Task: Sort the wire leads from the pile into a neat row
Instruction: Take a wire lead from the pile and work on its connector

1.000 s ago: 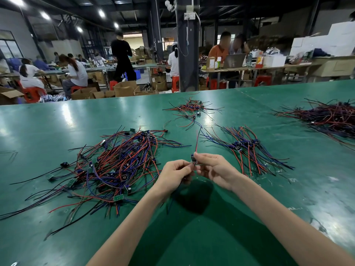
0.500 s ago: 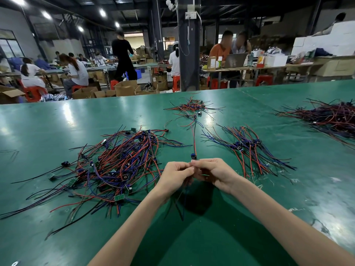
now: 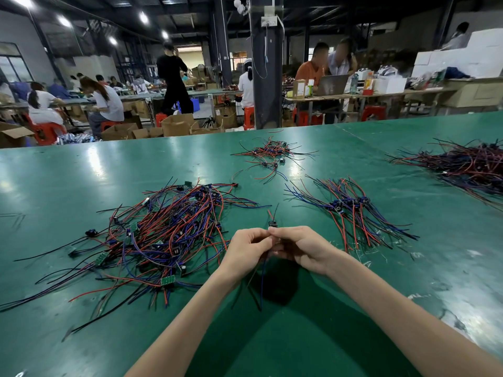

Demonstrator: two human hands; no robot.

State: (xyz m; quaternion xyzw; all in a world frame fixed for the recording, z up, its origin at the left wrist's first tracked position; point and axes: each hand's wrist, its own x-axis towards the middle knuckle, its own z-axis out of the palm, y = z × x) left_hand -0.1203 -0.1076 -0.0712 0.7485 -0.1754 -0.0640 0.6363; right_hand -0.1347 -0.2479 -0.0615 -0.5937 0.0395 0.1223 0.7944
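While my left hand [image 3: 249, 247] and right hand [image 3: 302, 247] meet above the green table [image 3: 81, 172], I see both pinch one wire lead [image 3: 273, 223], between the tangled pile [image 3: 168, 232] at left and the row [image 3: 351, 208] at right.

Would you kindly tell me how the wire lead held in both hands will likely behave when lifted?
Probably floppy: the wire lead droops below the left hand and right hand. Likely very light, being thin with only a small black part on top. It could snag on the tangled pile nearby.
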